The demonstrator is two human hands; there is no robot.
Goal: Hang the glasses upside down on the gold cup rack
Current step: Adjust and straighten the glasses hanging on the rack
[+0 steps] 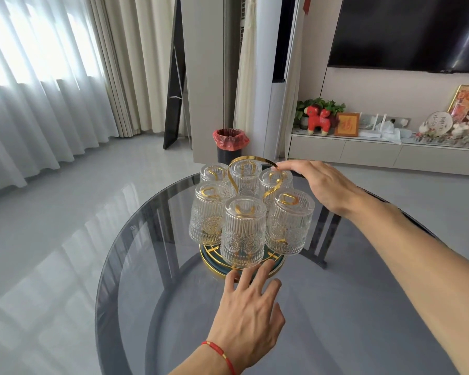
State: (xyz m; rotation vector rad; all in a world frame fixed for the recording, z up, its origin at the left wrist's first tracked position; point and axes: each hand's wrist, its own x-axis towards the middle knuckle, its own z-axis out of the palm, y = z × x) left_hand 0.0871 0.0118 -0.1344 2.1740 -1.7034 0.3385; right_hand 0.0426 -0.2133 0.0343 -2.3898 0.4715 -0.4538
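Stood on a round glass table [336, 307]: gold cup rack [251, 169], six ribbed glasses [243, 231] hung upside down on it. Below, left hand [248, 309], fingers spread wide, holding nothing, fingertips at the rack's round base [278, 262]. Further right, right hand [316, 182], fingertips pinched on the rack's looped handle.

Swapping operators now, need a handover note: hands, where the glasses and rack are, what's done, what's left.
Left hand: open, empty, fingertips by the rack's round base.
Right hand: fingers on the gold loop handle of the gold cup rack; grip unclear.
Six ribbed glasses hang upside down on the rack, nearest one facing you, on the round glass table.
Done: all visible glasses hung.
Left: nothing visible; release.
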